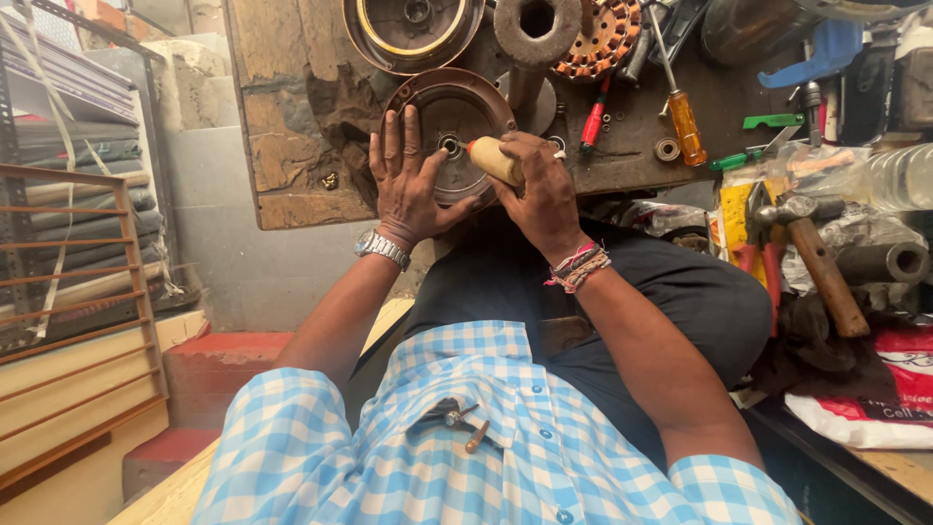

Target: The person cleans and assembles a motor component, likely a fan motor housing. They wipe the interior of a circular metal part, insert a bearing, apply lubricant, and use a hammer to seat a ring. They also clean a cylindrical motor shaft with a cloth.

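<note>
cover: round metal motor cover (452,136) sits on the near edge of my workbench (292,117), looks heavy and stiff, so I'd grab it by the rim
left hand (408,180): fingers spread flat, pressing on the cover's left side
right hand (544,190): closed round a cream tool handle (494,158), tip at the centre hole

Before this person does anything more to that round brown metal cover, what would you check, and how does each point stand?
1. Left hand flat on the round brown metal cover: ok.
2. Right hand gripping the cream-coloured tool handle: ok.
3. Tool tip seated at the cover's centre hole: cannot tell, too small.
4. Cover resting fully on the worn wooden bench: ok.
5. Orange-handled screwdriver clear of both hands: ok.
</note>
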